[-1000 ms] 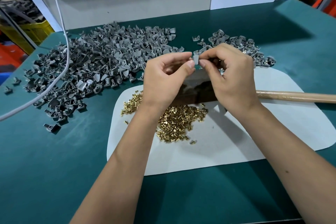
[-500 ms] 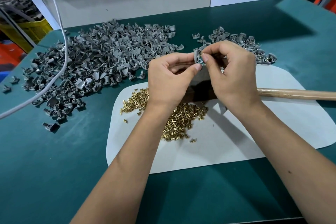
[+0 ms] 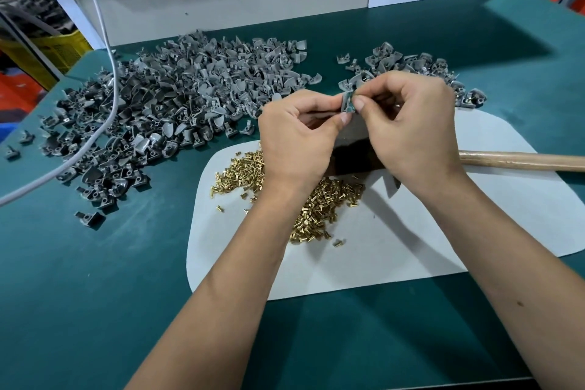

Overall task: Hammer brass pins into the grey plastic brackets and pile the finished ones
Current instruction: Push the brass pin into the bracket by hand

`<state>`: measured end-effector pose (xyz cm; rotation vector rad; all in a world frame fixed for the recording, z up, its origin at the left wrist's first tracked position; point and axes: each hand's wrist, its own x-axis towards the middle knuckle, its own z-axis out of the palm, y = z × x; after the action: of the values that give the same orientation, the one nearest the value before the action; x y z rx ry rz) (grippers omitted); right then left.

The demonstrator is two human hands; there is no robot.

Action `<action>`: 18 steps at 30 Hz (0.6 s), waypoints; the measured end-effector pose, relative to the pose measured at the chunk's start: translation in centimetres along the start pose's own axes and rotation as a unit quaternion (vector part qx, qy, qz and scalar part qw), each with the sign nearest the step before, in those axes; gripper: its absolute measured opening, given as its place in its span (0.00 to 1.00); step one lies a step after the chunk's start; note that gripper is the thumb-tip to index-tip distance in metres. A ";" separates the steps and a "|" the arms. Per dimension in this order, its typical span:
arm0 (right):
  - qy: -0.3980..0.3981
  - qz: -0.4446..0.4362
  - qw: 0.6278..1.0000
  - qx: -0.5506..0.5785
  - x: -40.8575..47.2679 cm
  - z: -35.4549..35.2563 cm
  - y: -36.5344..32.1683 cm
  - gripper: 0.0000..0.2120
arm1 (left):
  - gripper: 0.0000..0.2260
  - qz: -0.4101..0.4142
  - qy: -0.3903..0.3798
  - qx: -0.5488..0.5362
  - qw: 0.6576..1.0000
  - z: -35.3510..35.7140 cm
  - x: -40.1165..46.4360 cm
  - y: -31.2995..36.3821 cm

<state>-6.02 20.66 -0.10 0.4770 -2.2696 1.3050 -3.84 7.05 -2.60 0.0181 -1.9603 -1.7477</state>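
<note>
At centre frame, the left hand (image 3: 297,133) and right hand (image 3: 408,123) pinch one grey bracket (image 3: 347,102), apparently seating a pin, while the small finished pile (image 3: 411,63) at upper right trails the unpinned heap (image 3: 177,98) and brass pins (image 3: 319,199) remaining on the worktop (image 3: 95,263).

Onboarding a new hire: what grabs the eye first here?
Both hands, left and right, pinch one grey bracket mid-frame above the white mat. A huge pile of grey brackets sprawls at left on the green table. Brass pins glitter on the mat under the wrists.
</note>
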 end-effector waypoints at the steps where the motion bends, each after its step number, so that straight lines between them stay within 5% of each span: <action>1: -0.003 0.005 1.000 -0.002 0.0 0.0 0.0 0.04 | 0.08 0.002 0.003 0.006 1.000 0.0 0.0 0.0; 10: -0.018 0.021 1.000 -0.015 -0.2 0.4 0.3 0.04 | 0.11 -0.002 -0.014 0.070 0.997 0.0 -0.1 0.0; 18: -0.158 0.000 0.982 -0.099 2.3 -3.4 2.8 0.13 | 0.12 0.044 -0.035 0.215 0.975 -0.7 0.3 0.2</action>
<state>-8.61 24.81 0.66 0.6503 -2.6260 1.0461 -3.77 6.35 -2.25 0.0204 -2.3172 -1.2566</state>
